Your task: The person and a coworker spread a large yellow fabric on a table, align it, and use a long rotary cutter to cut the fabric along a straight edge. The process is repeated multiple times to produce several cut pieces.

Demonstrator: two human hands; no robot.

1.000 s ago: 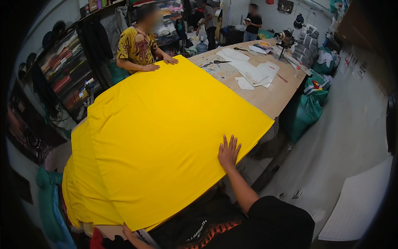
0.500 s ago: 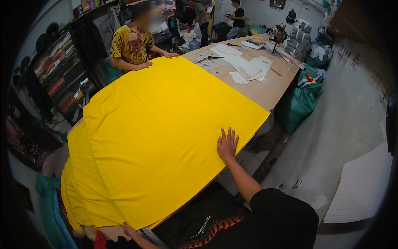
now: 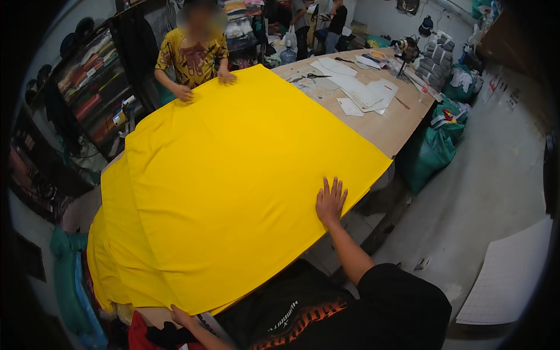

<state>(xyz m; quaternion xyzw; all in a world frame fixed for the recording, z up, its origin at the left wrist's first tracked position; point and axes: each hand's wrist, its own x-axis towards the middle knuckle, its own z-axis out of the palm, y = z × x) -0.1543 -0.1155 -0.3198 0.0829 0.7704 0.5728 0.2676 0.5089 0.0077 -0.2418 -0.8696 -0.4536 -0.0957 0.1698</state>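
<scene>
Yellow cloth [image 3: 251,186] across the surface [image 3: 402,119]: mostly laid out by the look of it, creases left to flatten along its left side.

Right grip [image 3: 331,205] palm down near the cloth's right edge, fingers spread, pinching nothing, cloth directly beneath. Left grip [image 3: 181,315] at the cloth's near corner, touching its edge; fingers partly hidden, so can't tell whether pinching or just resting. Co-worker [image 3: 195,58] stands at the cloth's far edge, both hands at it. Pale paper pieces [image 3: 373,93] and scissors [image 3: 318,76] lie past the cloth's far-right edge, apart from it.
</scene>
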